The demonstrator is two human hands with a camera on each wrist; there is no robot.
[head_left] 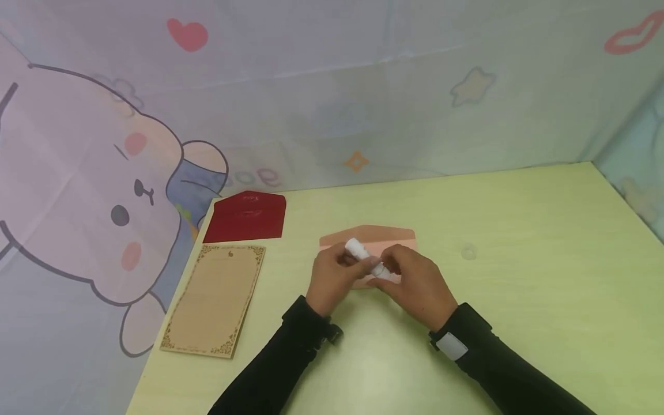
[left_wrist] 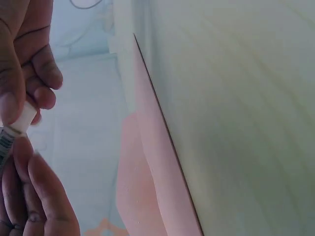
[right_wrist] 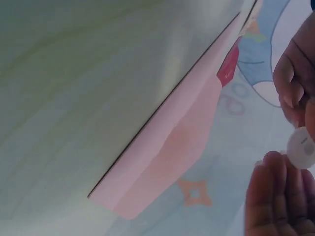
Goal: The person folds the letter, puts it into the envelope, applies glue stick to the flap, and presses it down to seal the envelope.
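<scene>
A white glue stick point(head_left: 358, 249) is held tilted between both hands, above a pink envelope point(head_left: 367, 233) lying on the table with its flap spread away from the person. My left hand point(head_left: 332, 279) grips the tube with thumb and fingers. From the other side, my right hand point(head_left: 421, 285) pinches its lower right end. In the left wrist view a barcode label shows on the glue stick point(left_wrist: 7, 141). Its round white end point(right_wrist: 300, 148) faces the right wrist camera. The hands cover much of the envelope's middle in the head view.
At the table's far left corner lies a dark red envelope point(head_left: 246, 216). In front of it rests a tan sheet point(head_left: 215, 302) with an ornate border, apparently a stack. A printed curtain point(head_left: 311, 104) hangs behind the yellow-green table point(head_left: 544, 259).
</scene>
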